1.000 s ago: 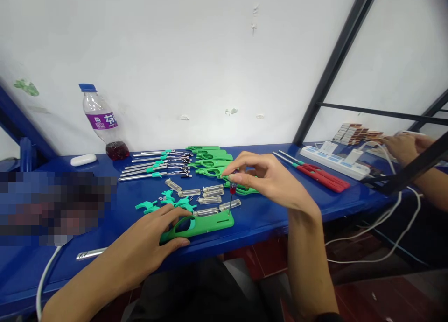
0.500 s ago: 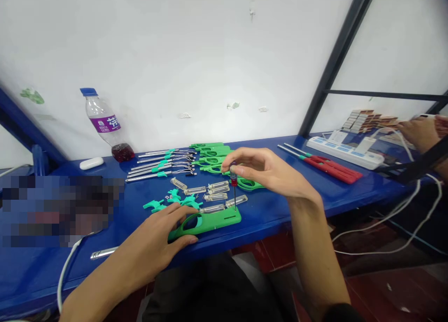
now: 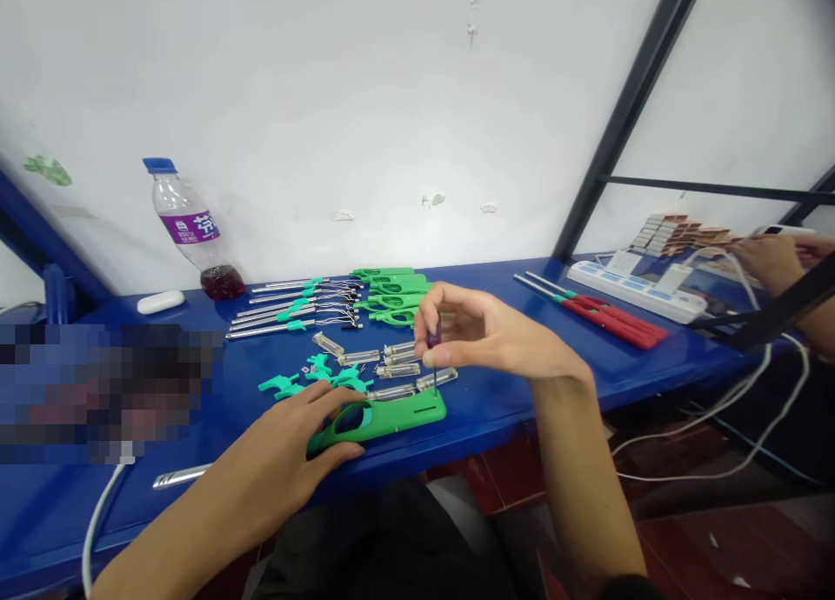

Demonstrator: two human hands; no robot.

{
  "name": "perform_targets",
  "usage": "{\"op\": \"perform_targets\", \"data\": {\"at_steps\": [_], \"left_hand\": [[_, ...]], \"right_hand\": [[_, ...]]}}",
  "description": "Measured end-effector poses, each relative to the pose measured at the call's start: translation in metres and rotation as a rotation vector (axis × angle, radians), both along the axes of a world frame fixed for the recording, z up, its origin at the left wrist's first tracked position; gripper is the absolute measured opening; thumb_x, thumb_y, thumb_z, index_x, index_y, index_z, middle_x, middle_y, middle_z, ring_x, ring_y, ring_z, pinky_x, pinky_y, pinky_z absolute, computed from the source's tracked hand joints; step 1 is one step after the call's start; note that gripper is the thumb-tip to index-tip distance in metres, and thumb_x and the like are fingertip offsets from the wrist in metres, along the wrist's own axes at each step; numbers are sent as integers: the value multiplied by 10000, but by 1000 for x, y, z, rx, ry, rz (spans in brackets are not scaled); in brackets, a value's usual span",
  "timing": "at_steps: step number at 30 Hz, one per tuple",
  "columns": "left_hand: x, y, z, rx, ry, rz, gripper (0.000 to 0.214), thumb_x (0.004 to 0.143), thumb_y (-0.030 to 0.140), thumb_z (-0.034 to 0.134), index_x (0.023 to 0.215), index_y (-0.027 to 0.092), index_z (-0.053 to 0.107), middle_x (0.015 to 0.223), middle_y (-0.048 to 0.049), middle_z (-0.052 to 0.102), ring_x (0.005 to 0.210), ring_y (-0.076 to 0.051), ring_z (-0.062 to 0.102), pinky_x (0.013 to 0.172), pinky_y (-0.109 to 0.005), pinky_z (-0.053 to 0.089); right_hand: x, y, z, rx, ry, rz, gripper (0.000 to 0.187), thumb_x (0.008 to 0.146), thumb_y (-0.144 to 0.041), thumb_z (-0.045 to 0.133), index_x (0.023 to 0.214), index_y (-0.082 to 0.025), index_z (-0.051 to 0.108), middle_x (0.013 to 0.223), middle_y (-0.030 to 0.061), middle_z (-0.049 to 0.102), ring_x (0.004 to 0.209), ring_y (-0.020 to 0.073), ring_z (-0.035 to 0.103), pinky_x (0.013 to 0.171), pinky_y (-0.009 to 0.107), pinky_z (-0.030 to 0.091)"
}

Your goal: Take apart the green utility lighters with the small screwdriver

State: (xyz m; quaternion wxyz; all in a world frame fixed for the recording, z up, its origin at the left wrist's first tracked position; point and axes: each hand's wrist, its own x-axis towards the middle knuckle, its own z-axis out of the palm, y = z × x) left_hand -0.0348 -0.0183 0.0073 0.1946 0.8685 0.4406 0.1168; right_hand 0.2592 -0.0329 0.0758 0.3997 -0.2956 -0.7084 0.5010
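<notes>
My left hand (image 3: pixel 300 435) is closed around the handle end of a green gas lighter (image 3: pixel 397 416), pressing it to the blue table. The lighter's metal tube (image 3: pixel 181 476) shows to the left, past my wrist. In my right hand (image 3: pixel 476 330) is a small screwdriver (image 3: pixel 434 335), pinched upright by its dark red handle. Its tip meets the right end of the green lighter. Behind the lighter lie several clear fuel tanks (image 3: pixel 397 370) and teal triggers (image 3: pixel 317 370). Metal lighter tubes with wires (image 3: pixel 293 309) and green handle shells (image 3: pixel 391 300) form rows farther back.
Two red lighters (image 3: pixel 610 319) and a white power strip (image 3: pixel 636 291) sit at the right of the blue table (image 3: pixel 502 400). A bottle (image 3: pixel 189 230) and white case (image 3: pixel 160 302) stand at the left. Another person's hand (image 3: pixel 770 256) is beyond the black frame.
My right fingers have shifted their grip on the screwdriver handle and now cover more of it. The lighter stays under my left hand, while the view has shifted slightly.
</notes>
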Motion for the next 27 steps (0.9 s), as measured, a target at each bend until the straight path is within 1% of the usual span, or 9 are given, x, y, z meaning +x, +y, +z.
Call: {"op": "perform_targets", "data": {"at_steps": [3,6,8,10,12,15,18,22,27], "left_hand": [[-1,0,-3,18,28,35,458,970,559,616,1408,424,625,1427,-37,649,1278,-364,623,1037,-473,504],[-1,-1,-4,29,65,58,473,979,578,588,1423,423,631,1450,-55,640,1343,-399,585,1066,-507,500],[0,-1,-3,30,83,64,479,979,570,586,1427,410,638,1459,-68,634,1341,-406,590,1058,-503,512],[0,-1,-3,32,88,59,484,979,560,583,1432,401,637,1446,-75,642,1314,-401,614,1042,-494,527],[0,0,-4,35,84,52,483,983,550,573,1438,398,633,1410,-74,660,1279,-388,640,1025,-485,539],[0,0,-5,43,74,59,472,991,530,559,1439,397,632,1381,-74,669,1232,-366,669,988,-461,558],[-1,-1,-6,83,56,61,453,985,515,576,1413,392,657,1373,-68,675,1216,-351,678,974,-422,563],[0,-4,-4,91,68,46,447,1005,484,549,1428,379,645,1318,-66,694,1162,-330,701,934,-401,575],[0,-3,-5,76,83,47,446,1006,444,552,1442,388,628,1389,-61,666,1247,-346,664,935,-403,577]], "right_hand": [[-1,-1,-3,-104,77,126,373,884,-251,824,883,-240,451,878,-33,563,812,136,581,716,271,472],[-1,0,-5,-83,117,141,446,911,-305,798,796,-243,372,810,-49,470,773,129,536,766,299,470],[1,0,-4,-40,165,98,467,924,-370,782,770,-245,359,739,-70,392,677,112,444,742,301,458],[5,-4,0,-1,163,7,468,920,-437,775,763,-245,378,683,-90,319,593,100,321,618,263,385],[10,-10,6,36,9,-137,422,895,-465,793,769,-234,462,653,-93,325,568,98,278,539,252,278],[18,-20,14,65,-398,-265,290,873,-467,805,818,-209,685,670,-59,524,613,111,429,556,258,303],[22,-22,13,70,-668,-199,266,899,-483,771,908,-222,820,829,3,757,747,162,623,650,275,413],[16,-14,3,85,-804,-137,144,916,-342,779,973,-234,855,964,17,835,849,197,727,736,275,483],[4,-4,-7,66,-886,-186,97,874,-194,799,945,-228,855,954,7,843,868,186,755,747,253,503]]}}
